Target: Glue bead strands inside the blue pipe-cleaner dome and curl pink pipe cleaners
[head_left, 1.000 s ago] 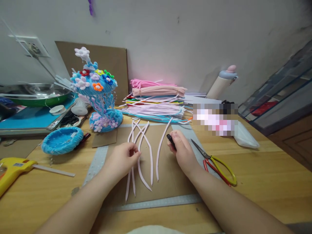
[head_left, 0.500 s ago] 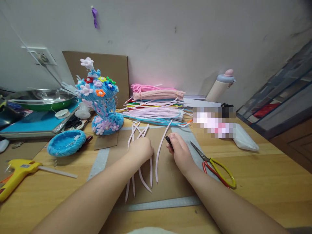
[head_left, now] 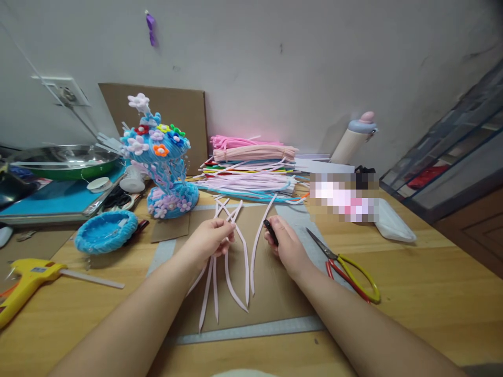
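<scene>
Pink pipe cleaners (head_left: 230, 251): several cut lengths lie fanned on the cardboard mat (head_left: 275, 293) directly in front of you, crossing one another at their far ends.
Left hand (head_left: 210, 238): your fingers pinch a few of the strands near their upper part, lifting them slightly off the mat.
Right hand (head_left: 285, 243): closed around a small black tool (head_left: 270, 230); which tool it is cannot be told.
Done, as judged: strands are cut to length and laid out; a blue flowered ornament (head_left: 163, 157) stands finished-looking behind the mat.
Left to do, as judged: the strands remain loose, neither shaped nor joined.
Supplies: stacked pipe cleaners (head_left: 251, 167) beyond the mat; scissors (head_left: 346, 264) lie unused just right of your right hand.
</scene>
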The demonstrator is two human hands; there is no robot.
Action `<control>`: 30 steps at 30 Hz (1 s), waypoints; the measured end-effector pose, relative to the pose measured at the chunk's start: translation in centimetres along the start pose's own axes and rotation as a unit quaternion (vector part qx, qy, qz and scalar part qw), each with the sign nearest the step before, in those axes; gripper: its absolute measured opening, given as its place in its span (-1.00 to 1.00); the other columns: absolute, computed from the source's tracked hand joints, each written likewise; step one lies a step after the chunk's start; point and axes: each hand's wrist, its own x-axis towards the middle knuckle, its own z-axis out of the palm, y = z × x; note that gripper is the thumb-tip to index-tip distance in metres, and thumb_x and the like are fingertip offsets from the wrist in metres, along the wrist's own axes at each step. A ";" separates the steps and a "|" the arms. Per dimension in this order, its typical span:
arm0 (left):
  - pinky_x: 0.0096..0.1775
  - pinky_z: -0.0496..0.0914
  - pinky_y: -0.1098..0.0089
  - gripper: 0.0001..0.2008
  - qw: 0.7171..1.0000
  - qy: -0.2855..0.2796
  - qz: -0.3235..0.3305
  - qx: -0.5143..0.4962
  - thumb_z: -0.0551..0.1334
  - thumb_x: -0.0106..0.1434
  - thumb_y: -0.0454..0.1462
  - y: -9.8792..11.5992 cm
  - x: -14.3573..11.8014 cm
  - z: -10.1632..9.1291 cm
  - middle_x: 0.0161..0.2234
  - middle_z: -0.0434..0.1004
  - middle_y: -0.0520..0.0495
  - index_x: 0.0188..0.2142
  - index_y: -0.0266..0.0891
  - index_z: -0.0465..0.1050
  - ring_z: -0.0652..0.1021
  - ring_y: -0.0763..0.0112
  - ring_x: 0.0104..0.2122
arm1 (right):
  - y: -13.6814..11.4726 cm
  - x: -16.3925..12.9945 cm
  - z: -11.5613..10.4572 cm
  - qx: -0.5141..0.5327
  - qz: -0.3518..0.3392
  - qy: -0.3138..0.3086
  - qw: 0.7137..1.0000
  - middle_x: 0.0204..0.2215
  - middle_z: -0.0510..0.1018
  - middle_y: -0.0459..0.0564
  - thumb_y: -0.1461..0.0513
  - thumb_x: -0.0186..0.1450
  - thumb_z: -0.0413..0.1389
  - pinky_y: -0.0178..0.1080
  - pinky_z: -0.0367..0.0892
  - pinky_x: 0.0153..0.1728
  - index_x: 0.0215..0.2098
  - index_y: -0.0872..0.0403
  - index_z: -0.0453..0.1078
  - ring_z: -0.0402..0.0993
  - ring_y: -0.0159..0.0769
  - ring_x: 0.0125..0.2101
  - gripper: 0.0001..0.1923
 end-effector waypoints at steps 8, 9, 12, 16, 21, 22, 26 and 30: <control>-0.11 0.44 0.12 -0.69 0.987 0.039 -0.016 0.154 0.18 0.31 -0.19 1.6 1.5 1.5 0.01 0.41 -0.16 0.02 -0.23 0.36 0.50 0.24 -0.10 | 0.6 0.5 0.1 -0.066 0.007 -0.035 0.997 -0.51 0.40 -0.14 0.08 0.18 0.12 -0.25 0.22 -0.37 -0.33 0.06 0.34 0.33 -0.29 -0.45 -0.78; -0.11 0.44 0.12 -0.69 0.985 0.039 -0.027 0.168 0.18 0.31 -0.19 2.0 1.7 2.0 0.01 0.41 -0.16 0.02 -0.23 0.35 0.50 0.24 -0.10 | 0.6 0.5 0.0 -0.073 0.010 -0.040 0.996 -0.50 0.42 -0.13 0.11 0.17 0.11 -0.24 0.22 -0.35 -0.34 0.06 0.35 0.35 -0.27 -0.43 -0.82; -0.11 0.44 0.12 -0.67 0.981 0.037 -0.057 0.184 0.19 0.30 -0.20 2.6 2.3 3.3 0.01 0.41 -0.16 0.03 -0.25 0.35 0.50 0.22 -0.09 | 1.0 0.7 -0.1 -0.088 0.012 -0.044 0.995 -0.46 0.47 -0.08 0.15 0.18 0.06 -0.21 0.22 -0.32 -0.37 0.07 0.36 0.38 -0.22 -0.38 -0.86; -0.11 0.44 0.13 -0.67 0.987 0.023 -0.073 0.139 0.20 0.30 -0.20 2.4 2.3 3.5 0.01 0.41 -0.17 0.03 -0.25 0.35 0.50 0.22 -0.09 | 1.5 1.1 -0.3 -0.096 0.008 -0.033 0.995 -0.45 0.47 -0.08 0.14 0.20 0.03 -0.21 0.22 -0.29 -0.38 0.07 0.35 0.39 -0.21 -0.36 -0.84; -0.13 0.45 0.12 -0.67 0.998 -0.022 -0.059 -0.013 0.18 0.31 -0.19 1.4 1.4 1.7 -0.01 0.42 -0.16 0.03 -0.26 0.34 0.51 0.24 -0.12 | 1.7 1.4 -0.4 -0.090 -0.001 -0.024 0.996 -0.46 0.47 -0.09 0.12 0.20 0.02 -0.23 0.22 -0.30 -0.38 0.06 0.35 0.39 -0.22 -0.36 -0.82; -0.14 0.45 0.13 -0.67 0.997 -0.029 -0.055 -0.051 0.18 0.31 -0.19 1.2 1.2 1.4 -0.01 0.43 -0.16 0.03 -0.26 0.34 0.51 0.24 -0.13 | 1.7 1.4 -0.4 -0.089 -0.002 -0.024 0.996 -0.46 0.47 -0.09 0.12 0.20 0.02 -0.23 0.22 -0.30 -0.39 0.06 0.35 0.39 -0.22 -0.37 -0.82; -0.15 0.46 0.13 -0.67 0.979 -0.044 -0.036 -0.195 0.18 0.31 -0.18 0.3 0.1 0.7 -0.02 0.43 -0.16 0.03 -0.26 0.34 0.51 0.25 -0.13 | 1.8 1.3 -0.3 -0.084 -0.003 -0.025 0.996 -0.47 0.44 -0.10 0.11 0.21 0.02 -0.24 0.21 -0.29 -0.40 0.06 0.34 0.37 -0.22 -0.37 -0.81; -0.15 0.46 0.15 -0.68 0.949 -0.060 -0.024 -0.307 0.18 0.31 -0.19 -0.6 -0.4 0.5 -0.03 0.43 -0.15 0.01 -0.27 0.35 0.52 0.26 -0.14 | 1.8 1.3 -0.2 -0.083 -0.001 -0.024 0.996 -0.49 0.43 -0.10 0.10 0.20 0.02 -0.24 0.21 -0.30 -0.42 0.05 0.33 0.37 -0.22 -0.38 -0.80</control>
